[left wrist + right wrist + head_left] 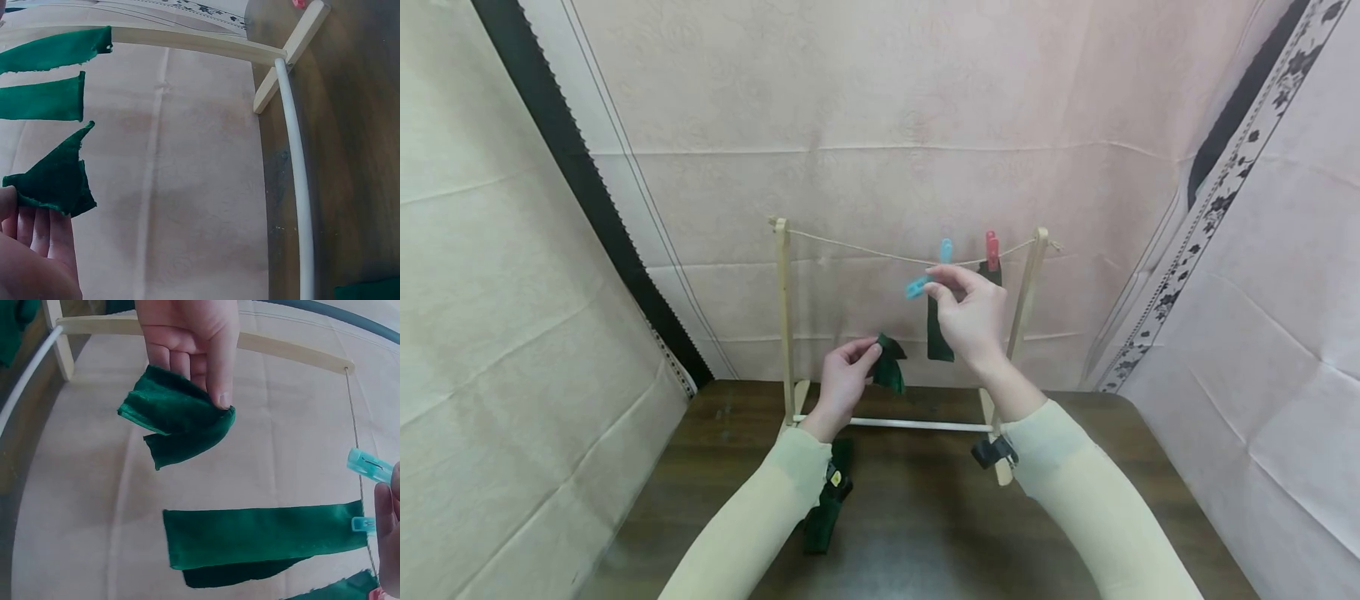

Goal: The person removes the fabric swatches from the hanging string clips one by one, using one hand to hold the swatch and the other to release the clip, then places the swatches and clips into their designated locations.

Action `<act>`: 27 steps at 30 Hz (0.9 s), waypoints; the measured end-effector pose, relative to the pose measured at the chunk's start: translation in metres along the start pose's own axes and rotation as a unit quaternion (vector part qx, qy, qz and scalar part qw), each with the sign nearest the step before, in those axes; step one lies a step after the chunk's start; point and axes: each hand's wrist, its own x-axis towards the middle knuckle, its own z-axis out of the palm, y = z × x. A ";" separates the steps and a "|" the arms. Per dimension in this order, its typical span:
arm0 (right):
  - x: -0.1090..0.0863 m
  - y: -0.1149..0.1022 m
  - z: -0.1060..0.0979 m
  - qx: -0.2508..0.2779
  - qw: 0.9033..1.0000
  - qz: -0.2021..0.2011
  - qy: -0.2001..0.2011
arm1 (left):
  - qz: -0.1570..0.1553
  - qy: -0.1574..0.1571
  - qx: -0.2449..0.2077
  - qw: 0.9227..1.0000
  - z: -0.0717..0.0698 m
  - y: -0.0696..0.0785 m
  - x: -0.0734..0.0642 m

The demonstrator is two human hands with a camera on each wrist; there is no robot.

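Note:
My left hand [844, 379] pinches a folded green cloth strip [889, 365] between thumb and fingers, below the string line [857, 247]. My right hand [973, 312] grips a light blue clothespin [916, 288] by one end, close to the line; the right wrist view shows this clothespin [367, 465] beside the string. Another blue clothespin [946, 248] clips a hanging green strip [938, 337] to the line. Right of it, a red clothespin [992, 250] holds a second green strip [991, 273], partly hidden behind my right hand.
Wooden posts [784, 317] carry the line at both sides, joined low down by a white rod [917, 425]. More green cloth [822, 525] lies on the brown table [917, 517], partly under my left forearm. Pale cloth walls [880, 100] surround the table.

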 end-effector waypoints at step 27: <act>-0.145 0.099 -0.006 -0.012 0.987 0.159 -0.020 | -0.052 -0.006 0.003 0.999 -0.008 -0.063 -0.050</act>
